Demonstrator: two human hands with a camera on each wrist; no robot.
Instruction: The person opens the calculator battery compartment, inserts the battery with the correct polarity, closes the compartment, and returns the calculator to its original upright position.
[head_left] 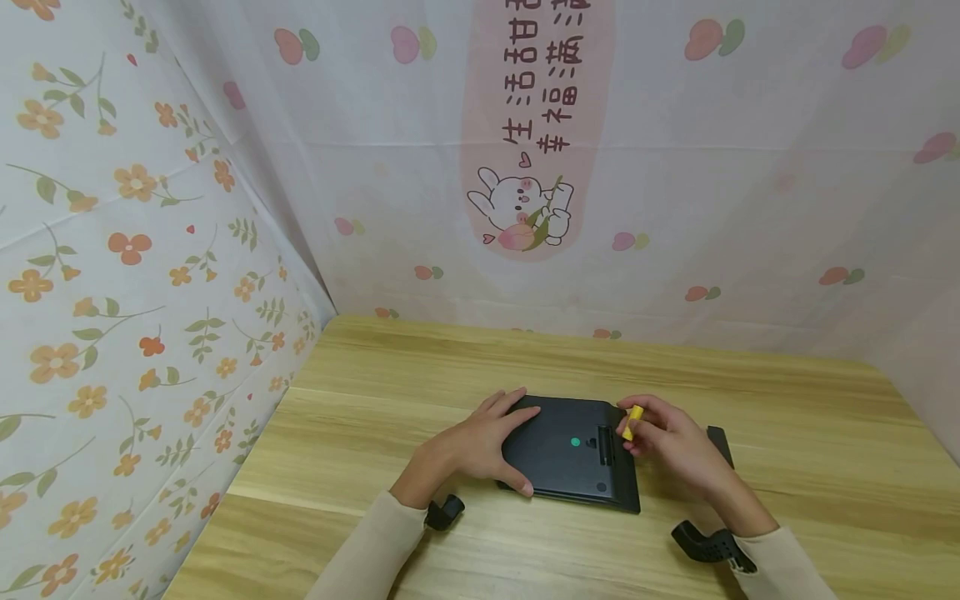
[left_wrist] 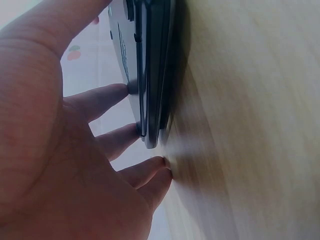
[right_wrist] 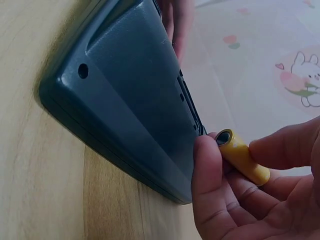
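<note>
A black desk-calculator-like device (head_left: 558,446) lies back up on the table, with a narrow battery compartment (head_left: 605,445) near its right end. My left hand (head_left: 487,437) rests spread over its left end, thumb at the near edge. In the left wrist view, two fingertips touch the device's black casing (left_wrist: 150,75) while the other two reach the tabletop. My right hand (head_left: 667,433) pinches a yellow battery (right_wrist: 245,157) between thumb and fingers, just right of the compartment. The battery's dark recessed end faces the device in the right wrist view.
A dark flat piece (head_left: 720,446) lies on the wooden table (head_left: 390,375) behind my right hand, partly hidden by it. Printed cloth (head_left: 375,200) hangs along the table's back edge, and flowered cloth (head_left: 135,317) runs down the left side.
</note>
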